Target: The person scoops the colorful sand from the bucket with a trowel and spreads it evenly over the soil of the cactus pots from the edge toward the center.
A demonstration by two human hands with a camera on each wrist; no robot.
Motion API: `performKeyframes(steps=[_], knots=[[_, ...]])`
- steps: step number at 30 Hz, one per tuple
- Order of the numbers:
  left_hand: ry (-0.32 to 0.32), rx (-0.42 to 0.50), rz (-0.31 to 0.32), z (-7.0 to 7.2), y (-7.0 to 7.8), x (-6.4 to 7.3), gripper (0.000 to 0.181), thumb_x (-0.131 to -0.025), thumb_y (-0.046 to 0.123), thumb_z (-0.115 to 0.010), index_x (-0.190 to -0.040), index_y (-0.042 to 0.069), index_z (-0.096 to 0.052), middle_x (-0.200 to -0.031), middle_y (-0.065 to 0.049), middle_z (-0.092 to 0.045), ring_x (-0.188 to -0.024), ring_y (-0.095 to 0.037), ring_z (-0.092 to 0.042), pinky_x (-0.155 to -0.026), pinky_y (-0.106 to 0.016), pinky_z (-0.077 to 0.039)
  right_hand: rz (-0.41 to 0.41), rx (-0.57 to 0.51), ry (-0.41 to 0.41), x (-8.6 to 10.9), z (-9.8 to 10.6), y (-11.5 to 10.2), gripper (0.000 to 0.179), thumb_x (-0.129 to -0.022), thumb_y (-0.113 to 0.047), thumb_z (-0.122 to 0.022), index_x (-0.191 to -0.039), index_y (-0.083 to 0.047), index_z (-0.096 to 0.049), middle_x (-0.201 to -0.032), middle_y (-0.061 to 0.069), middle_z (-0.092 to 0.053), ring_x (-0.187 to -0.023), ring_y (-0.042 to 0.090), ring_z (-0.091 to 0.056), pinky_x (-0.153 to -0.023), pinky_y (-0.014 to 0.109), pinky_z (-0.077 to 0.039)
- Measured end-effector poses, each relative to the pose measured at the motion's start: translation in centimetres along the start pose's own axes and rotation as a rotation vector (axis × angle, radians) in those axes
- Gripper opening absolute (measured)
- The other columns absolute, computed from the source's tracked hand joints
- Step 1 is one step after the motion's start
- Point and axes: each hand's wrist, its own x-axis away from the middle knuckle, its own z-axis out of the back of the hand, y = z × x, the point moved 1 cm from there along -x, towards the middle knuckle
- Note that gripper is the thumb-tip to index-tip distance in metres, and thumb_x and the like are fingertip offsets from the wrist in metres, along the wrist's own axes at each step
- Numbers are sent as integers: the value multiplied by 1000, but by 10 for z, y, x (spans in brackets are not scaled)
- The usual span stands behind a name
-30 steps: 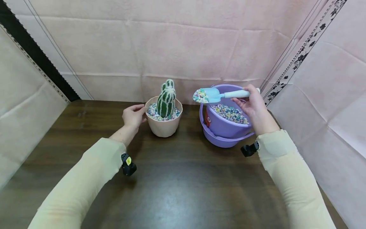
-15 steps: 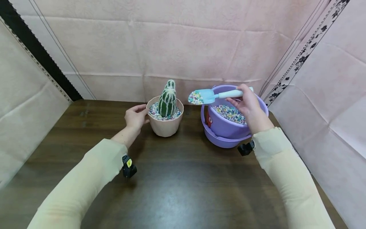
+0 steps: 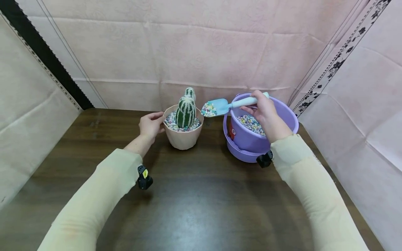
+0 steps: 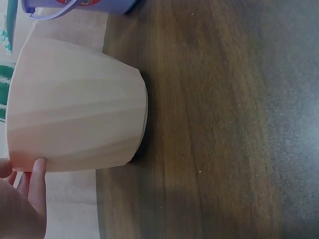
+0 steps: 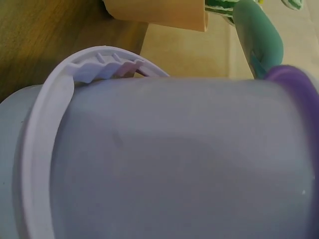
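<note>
In the head view my right hand [image 3: 263, 109] grips the pale handle of a light blue trowel [image 3: 221, 106]. Multicoloured pebbles [image 3: 208, 109] fill the tip of its scoop, close to the right side of a beige flower pot [image 3: 183, 138]. A green cactus with white stripes [image 3: 186, 113] stands in the pot among small coloured pebbles. My left hand [image 3: 150, 126] pinches the pot's left rim. From the left wrist, the fingers [image 4: 37, 186] lie against the pot's wall near the rim. The right wrist view shows the trowel's scoop [image 5: 259, 37], but the right hand is hidden there.
A purple bucket [image 3: 251, 141] with coloured pebbles inside stands at the right, below my right hand, its handle [image 5: 37, 149] hanging down its side. The brown wooden table [image 3: 194, 205] meets a pale cloth backdrop [image 3: 207, 52] behind the pot, with more cloth on both sides.
My right hand has carried the loaded trowel left, from over the bucket toward the flower pot, its tip dipping slightly. My left hand stays at the pot's rim.
</note>
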Motion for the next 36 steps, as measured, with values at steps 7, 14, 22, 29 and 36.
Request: performKeyframes(steps=[7,14,22,29,36], knots=[[0,15,4,-1,-2,-1,34,-92,19,-58,-125,9,-60,-127,-9,-58,-91,-8,-57,-76,-25,-58,37,75,20,0,-11,4,12,-87,-5,-50,-98,-8,-51,-88,8,-58,-66,18,-64,-61,28,-59],[-4,23,-3,0,-3,-1,34,-92,18,-58,-125,9,-60,-130,-11,-57,-97,-11,-58,-80,-28,-57,72,116,23,-3,-20,9,6,-85,-3,-51,-88,-8,-48,-82,7,-61,-64,18,-64,-59,28,-59],[-1,23,-14,-1,-3,-2,34,-91,18,-59,-123,8,-61,-126,-11,-59,-91,-8,-57,-83,-33,-57,88,150,40,-3,-26,9,10,-85,-5,-51,-90,-11,-45,-82,5,-55,-66,17,-61,-59,27,-59],[12,31,-18,-2,-3,-3,32,-91,16,-59,-122,7,-62,-123,-11,-60,-87,-7,-58,-87,-38,-55,110,218,66,-4,-33,9,7,-85,-8,-53,-88,-10,-47,-89,4,-47,-71,15,-58,-57,25,-58],[13,18,-19,-1,-2,-2,33,-92,16,-58,-123,7,-61,-124,-11,-60,-90,-9,-59,-81,-32,-57,162,275,70,-4,-40,8,8,-83,-7,-52,-83,-9,-45,-90,6,-46,-63,14,-61,-57,25,-58]])
